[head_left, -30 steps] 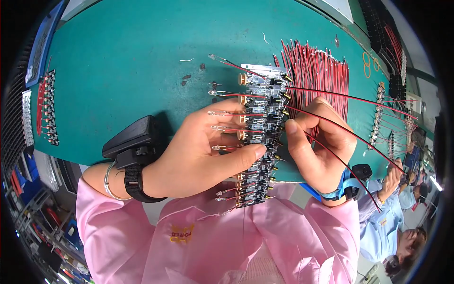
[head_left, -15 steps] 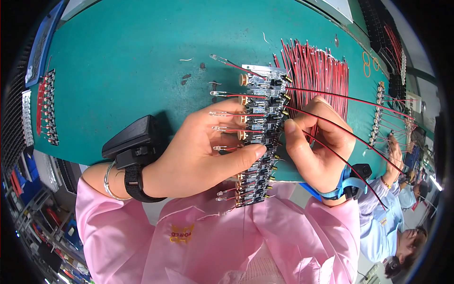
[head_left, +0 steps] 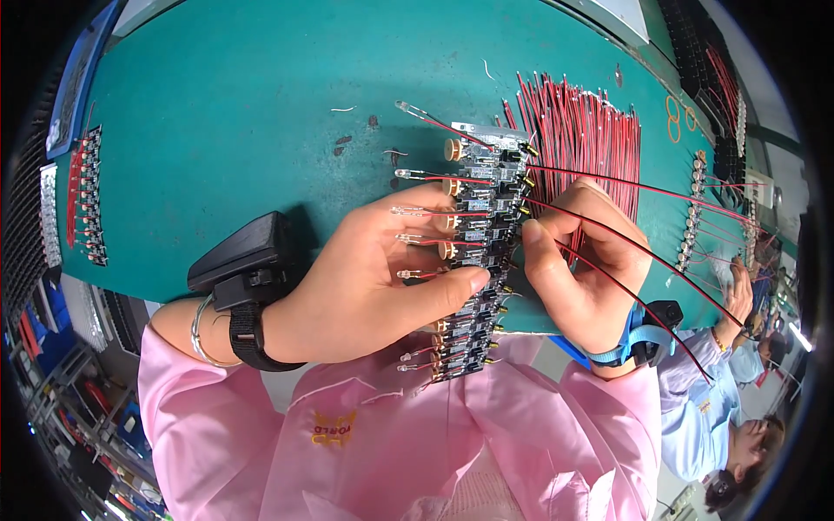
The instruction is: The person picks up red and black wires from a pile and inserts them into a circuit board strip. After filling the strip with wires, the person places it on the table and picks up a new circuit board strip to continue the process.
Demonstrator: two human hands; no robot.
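My left hand (head_left: 365, 278) grips a long strip of circuit boards (head_left: 476, 201), thumb across its face and fingers behind. Clear LEDs on short red and black leads (head_left: 417, 174) stick out along the strip's left side, beside small copper-coloured round parts (head_left: 452, 187). My right hand (head_left: 586, 260) is at the strip's right edge, thumb and forefinger pinched around a red and black wire (head_left: 608, 276) whose tail runs down past the wrist. Two more such wires (head_left: 634, 184) stretch rightward from the boards above it. The wire's tip at the board is hidden by my fingers.
A thick bundle of red and black wires (head_left: 595, 130) lies on the green table (head_left: 243, 104) behind my right hand. Another board strip (head_left: 89, 198) rests at far left, one more (head_left: 692, 213) at right. Rubber bands (head_left: 673, 120) lie far right. A co-worker's hand (head_left: 737, 300) works at right.
The upper end of the board strip has shifted slightly right, while both my hands keep their hold. The co-worker's hand has moved a little to the right.
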